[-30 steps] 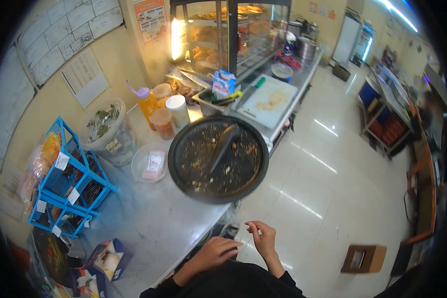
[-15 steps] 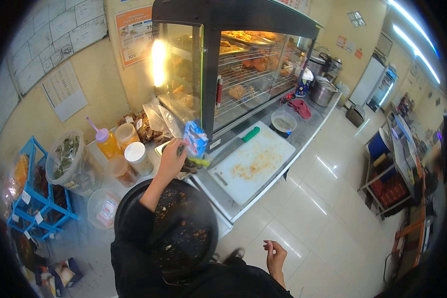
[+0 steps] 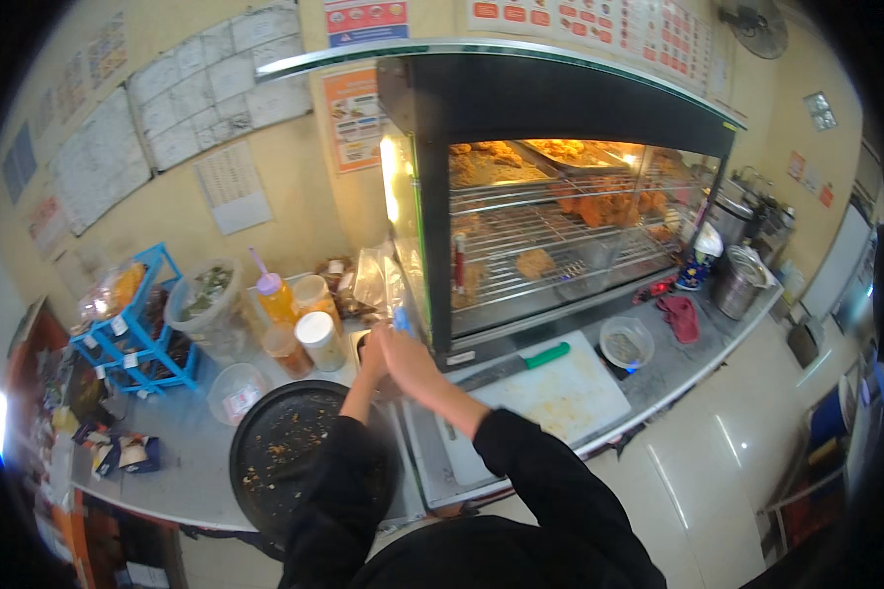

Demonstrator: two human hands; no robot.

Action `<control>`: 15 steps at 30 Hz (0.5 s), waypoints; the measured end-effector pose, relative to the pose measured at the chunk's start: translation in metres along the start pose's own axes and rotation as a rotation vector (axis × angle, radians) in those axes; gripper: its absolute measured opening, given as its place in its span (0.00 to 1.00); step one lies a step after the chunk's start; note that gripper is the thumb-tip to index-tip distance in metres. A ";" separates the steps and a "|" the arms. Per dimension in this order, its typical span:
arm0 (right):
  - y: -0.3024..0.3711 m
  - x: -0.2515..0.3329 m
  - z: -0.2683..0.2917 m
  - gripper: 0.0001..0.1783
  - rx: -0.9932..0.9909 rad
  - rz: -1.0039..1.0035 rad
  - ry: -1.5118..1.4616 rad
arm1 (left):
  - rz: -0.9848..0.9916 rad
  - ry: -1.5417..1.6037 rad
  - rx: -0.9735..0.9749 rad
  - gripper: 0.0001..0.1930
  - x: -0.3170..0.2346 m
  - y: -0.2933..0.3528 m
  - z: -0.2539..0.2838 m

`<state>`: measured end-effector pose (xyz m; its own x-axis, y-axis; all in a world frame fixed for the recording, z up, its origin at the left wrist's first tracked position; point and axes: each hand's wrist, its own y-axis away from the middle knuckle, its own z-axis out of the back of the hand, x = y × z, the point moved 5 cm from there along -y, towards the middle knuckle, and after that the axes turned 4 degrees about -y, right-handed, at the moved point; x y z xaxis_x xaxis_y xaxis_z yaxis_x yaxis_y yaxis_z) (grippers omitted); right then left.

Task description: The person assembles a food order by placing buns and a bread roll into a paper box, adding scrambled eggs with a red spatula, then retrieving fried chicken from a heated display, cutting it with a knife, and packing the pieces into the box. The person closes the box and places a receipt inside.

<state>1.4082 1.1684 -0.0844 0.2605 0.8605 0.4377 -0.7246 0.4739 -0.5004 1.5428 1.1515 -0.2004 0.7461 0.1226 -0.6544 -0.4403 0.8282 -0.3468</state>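
Left hand and right hand close together at the blue packet, which shows just beyond them, beside the glass-fronted cabinet. Fingers mostly hidden; cannot tell their opening or any grip.

Room lies over the right of the cutting board, the display cabinet blocking beyond.

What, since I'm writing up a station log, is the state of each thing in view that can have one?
Left hand: raised, grip hidden
Right hand: against the left hand, grip hidden
Blue pack: mostly hidden
Warming cabinet: lit, food inside
Cutting board: stained
Knife: lying along the board's far edge
Black round dish: food-speckled
White-lidded jar: closed
Red cloth: crumpled
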 end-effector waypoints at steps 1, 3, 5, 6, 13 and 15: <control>-0.015 0.005 -0.020 0.10 0.070 0.006 -0.002 | 0.031 -0.048 -0.008 0.29 0.019 0.012 0.012; -0.036 -0.028 -0.055 0.10 0.146 -0.090 0.098 | 0.095 -0.051 -0.026 0.30 0.024 0.019 0.012; -0.038 -0.054 -0.090 0.10 0.245 -0.188 0.232 | 0.183 -0.049 -0.052 0.30 0.018 0.015 0.015; -0.037 -0.070 -0.092 0.10 0.323 -0.213 0.319 | 0.202 -0.051 -0.045 0.29 -0.004 0.016 0.013; -0.061 -0.098 -0.111 0.14 0.636 -0.131 0.348 | 0.301 0.300 -0.072 0.31 0.038 0.009 -0.006; -0.065 -0.048 -0.111 0.14 0.642 -0.103 0.258 | 0.309 0.328 -0.100 0.31 0.081 0.021 0.011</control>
<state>1.5135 1.1170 -0.1554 0.4334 0.8720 0.2276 -0.9012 0.4193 0.1096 1.5997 1.1845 -0.2534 0.3819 0.1629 -0.9097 -0.6755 0.7210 -0.1544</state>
